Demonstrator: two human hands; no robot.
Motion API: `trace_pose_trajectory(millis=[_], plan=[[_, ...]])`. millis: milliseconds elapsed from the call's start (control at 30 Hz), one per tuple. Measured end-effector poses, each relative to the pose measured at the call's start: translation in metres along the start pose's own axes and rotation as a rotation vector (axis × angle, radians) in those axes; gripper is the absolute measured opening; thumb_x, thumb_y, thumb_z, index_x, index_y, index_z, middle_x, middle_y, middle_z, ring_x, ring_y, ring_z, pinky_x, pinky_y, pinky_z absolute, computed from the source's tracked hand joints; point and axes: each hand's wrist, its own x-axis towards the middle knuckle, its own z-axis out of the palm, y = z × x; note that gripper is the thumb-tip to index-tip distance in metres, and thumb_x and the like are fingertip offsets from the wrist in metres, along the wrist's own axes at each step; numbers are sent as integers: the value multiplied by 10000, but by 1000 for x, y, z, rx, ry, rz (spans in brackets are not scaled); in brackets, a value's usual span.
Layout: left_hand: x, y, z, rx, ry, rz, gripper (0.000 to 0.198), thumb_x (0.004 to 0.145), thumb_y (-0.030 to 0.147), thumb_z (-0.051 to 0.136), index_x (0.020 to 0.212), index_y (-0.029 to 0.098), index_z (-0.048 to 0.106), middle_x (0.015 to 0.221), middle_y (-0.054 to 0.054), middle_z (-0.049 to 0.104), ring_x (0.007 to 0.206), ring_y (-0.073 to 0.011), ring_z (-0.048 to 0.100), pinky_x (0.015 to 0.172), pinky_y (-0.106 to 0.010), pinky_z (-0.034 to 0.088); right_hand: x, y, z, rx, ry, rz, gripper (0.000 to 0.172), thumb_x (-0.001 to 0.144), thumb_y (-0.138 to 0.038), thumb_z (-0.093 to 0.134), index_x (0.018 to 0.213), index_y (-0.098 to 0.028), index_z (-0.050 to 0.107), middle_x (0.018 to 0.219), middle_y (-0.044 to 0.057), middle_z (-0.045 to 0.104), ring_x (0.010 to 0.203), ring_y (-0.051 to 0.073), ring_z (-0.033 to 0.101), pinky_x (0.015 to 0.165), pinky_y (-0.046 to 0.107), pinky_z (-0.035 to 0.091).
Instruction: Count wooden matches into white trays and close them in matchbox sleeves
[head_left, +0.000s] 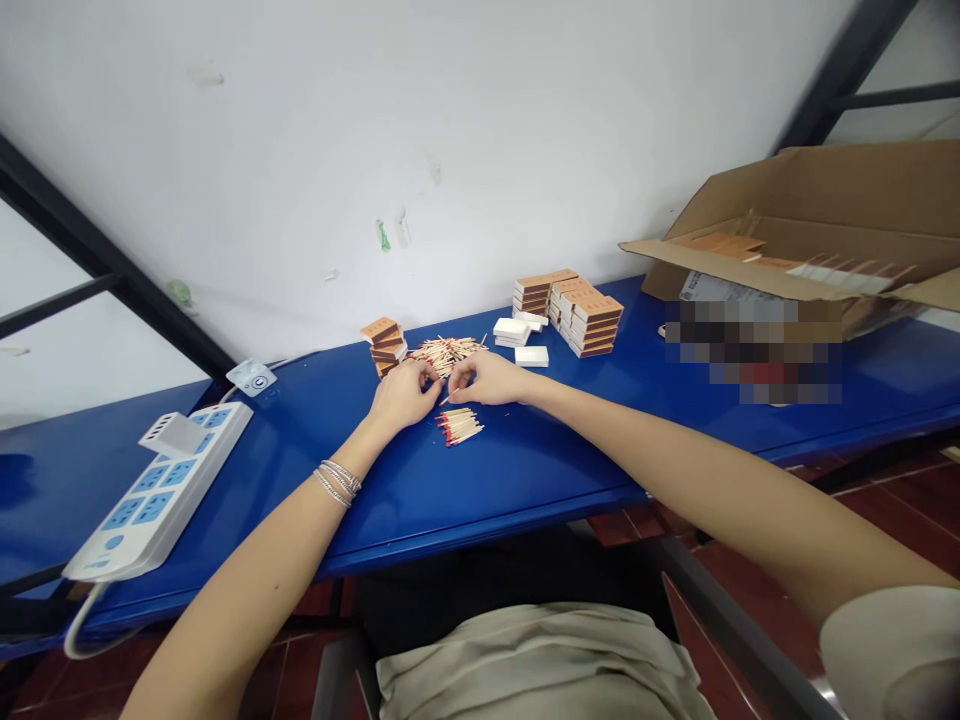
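Note:
On the blue table, my left hand and my right hand meet just in front of a loose pile of red-tipped wooden matches. The left fingertips are bunched at the pile's near edge, and I cannot tell whether they hold anything. My right fingers pinch a single matchstick. Below both hands lies a small, neat bundle of matches, tips pointing right. A short stack of brown matchboxes stands left of the pile. Taller stacks and white box trays stand to its right.
A white power strip with blue sockets lies on the table at the left, with a small socket plate behind it. An open cardboard box holding matchboxes stands at the right, before a pixelated patch. A white wall backs the table.

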Motion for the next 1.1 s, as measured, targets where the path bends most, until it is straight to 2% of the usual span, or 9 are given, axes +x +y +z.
trace_pose_trajectory(millis=[133, 300, 400, 533, 667, 767, 833, 967, 1100], plan=[[1, -2, 0, -6, 2, 5, 149, 808, 284, 554, 788, 188, 666, 770, -35, 621, 680, -167, 556, 609, -280, 404, -4, -7, -4, -129, -115, -57, 162, 712, -144, 654, 811, -154, 782, 714, 7, 727, 613, 102, 587, 595, 204, 421], [1, -5, -1, -76, 35, -4, 153, 793, 285, 569, 773, 173, 671, 717, -25, 617, 649, -156, 550, 607, -277, 406, -5, -10, -8, -114, -181, -107, 197, 726, -117, 635, 835, -158, 793, 760, 14, 749, 642, 110, 598, 613, 206, 431], [2, -5, 1, -247, 57, -69, 182, 794, 332, 597, 783, 170, 680, 631, 2, 584, 578, -133, 508, 570, -259, 390, -4, -6, -7, -116, -69, -60, 178, 765, -188, 652, 866, -148, 793, 789, 30, 753, 646, 111, 597, 612, 209, 428], [1, 1, 2, -520, 62, -128, 236, 798, 380, 612, 773, 159, 693, 596, 13, 550, 537, -110, 437, 520, -240, 342, -1, -1, -4, -99, 142, -47, 260, 839, -314, 612, 973, -170, 782, 713, 10, 718, 557, 102, 546, 556, 225, 389], [-3, 10, 1, -575, 34, -113, 242, 797, 390, 626, 787, 158, 695, 538, 36, 466, 502, -97, 359, 502, -240, 297, 0, -4, -4, -33, 288, -37, 225, 837, -281, 611, 926, -162, 779, 768, 18, 728, 535, 91, 540, 553, 224, 396], [-4, 12, 0, -532, -7, -74, 261, 826, 402, 596, 812, 156, 683, 525, 45, 433, 480, -96, 341, 493, -243, 287, -2, -10, -6, -51, 293, -50, 184, 823, -246, 622, 870, -145, 769, 812, 35, 741, 531, 89, 561, 574, 227, 415], [-4, 10, -1, -405, 17, -12, 222, 833, 360, 585, 816, 159, 677, 580, 24, 492, 520, -113, 414, 528, -254, 335, -5, -12, -7, -85, 258, -51, 170, 820, -238, 619, 844, -135, 752, 786, 40, 736, 511, 89, 573, 572, 227, 421], [-1, 0, -3, -61, 65, 102, 137, 815, 234, 578, 893, 175, 674, 803, -33, 618, 750, -177, 570, 699, -292, 435, -8, -12, -8, -137, 84, -71, 139, 800, -211, 626, 854, -139, 733, 720, 23, 721, 484, 91, 582, 546, 217, 419], [1, -7, -2, 65, 18, 61, 154, 851, 239, 552, 952, 191, 657, 899, -54, 629, 801, -197, 589, 705, -305, 449, -10, -14, -6, -215, -45, -176, 178, 749, -164, 667, 901, -154, 760, 731, 12, 725, 597, 102, 600, 617, 212, 426]])
